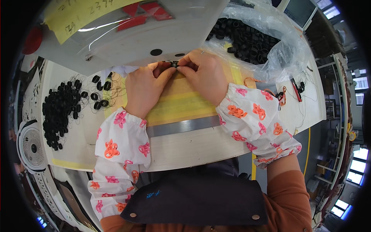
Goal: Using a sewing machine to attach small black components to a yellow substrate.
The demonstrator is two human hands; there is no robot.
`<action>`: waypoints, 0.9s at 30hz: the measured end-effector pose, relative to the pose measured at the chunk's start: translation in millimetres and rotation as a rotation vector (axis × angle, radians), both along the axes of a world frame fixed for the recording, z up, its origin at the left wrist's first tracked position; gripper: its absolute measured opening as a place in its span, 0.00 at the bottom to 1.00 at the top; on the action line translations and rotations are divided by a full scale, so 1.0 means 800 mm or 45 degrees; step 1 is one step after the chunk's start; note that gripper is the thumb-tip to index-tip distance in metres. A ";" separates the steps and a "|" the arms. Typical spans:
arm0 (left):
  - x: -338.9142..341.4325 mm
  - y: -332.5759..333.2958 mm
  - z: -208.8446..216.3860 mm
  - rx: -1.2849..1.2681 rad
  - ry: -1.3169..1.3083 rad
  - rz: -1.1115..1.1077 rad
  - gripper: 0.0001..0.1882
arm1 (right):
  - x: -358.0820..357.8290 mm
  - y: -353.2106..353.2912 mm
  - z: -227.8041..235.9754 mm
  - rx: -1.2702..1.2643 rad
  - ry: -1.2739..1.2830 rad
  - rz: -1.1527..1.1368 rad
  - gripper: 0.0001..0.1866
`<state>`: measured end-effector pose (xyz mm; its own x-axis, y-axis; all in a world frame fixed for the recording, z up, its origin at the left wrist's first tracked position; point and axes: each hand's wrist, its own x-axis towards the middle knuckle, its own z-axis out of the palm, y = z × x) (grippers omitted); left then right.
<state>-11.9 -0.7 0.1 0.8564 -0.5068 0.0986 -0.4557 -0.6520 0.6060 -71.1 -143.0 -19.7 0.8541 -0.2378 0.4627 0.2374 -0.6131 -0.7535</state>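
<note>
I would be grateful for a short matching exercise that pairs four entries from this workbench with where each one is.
Column one
1. Left hand and right hand
2. Plastic bag
3. White fan
4. Metal strip

Column two
a. Beyond the left edge of the table
b. Along the near edge of the yellow-taped board
c. Fingertips at a small dark piece
d. At upper right, containing black rings

Right pairs: 1-c, 2-d, 3-a, 4-b

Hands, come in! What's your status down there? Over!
Left hand and right hand: fingertips together at small dark part, exact grip unclear. Part mostly hidden by fingers. Pale machine looms close by; black rings off left.
</note>
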 end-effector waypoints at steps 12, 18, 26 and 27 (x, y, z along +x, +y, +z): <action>0.006 0.003 -0.012 -0.158 -0.004 -0.042 0.15 | 0.001 -0.005 0.000 -0.081 0.076 -0.030 0.05; 0.005 0.001 -0.009 -0.161 0.078 0.013 0.15 | 0.003 -0.004 -0.004 -0.117 0.043 -0.055 0.04; 0.008 -0.003 -0.014 -0.151 0.023 -0.007 0.15 | 0.003 -0.011 0.000 -0.136 0.047 -0.031 0.04; 0.008 -0.002 -0.013 -0.130 0.021 0.003 0.15 | 0.003 -0.011 0.002 -0.135 0.053 -0.027 0.05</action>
<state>-5.5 -2.1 -10.2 0.8594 -0.4930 0.1352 -0.4436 -0.5877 0.6766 -68.4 -151.5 -17.8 0.8684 -0.2074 0.4505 0.1936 -0.6944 -0.6930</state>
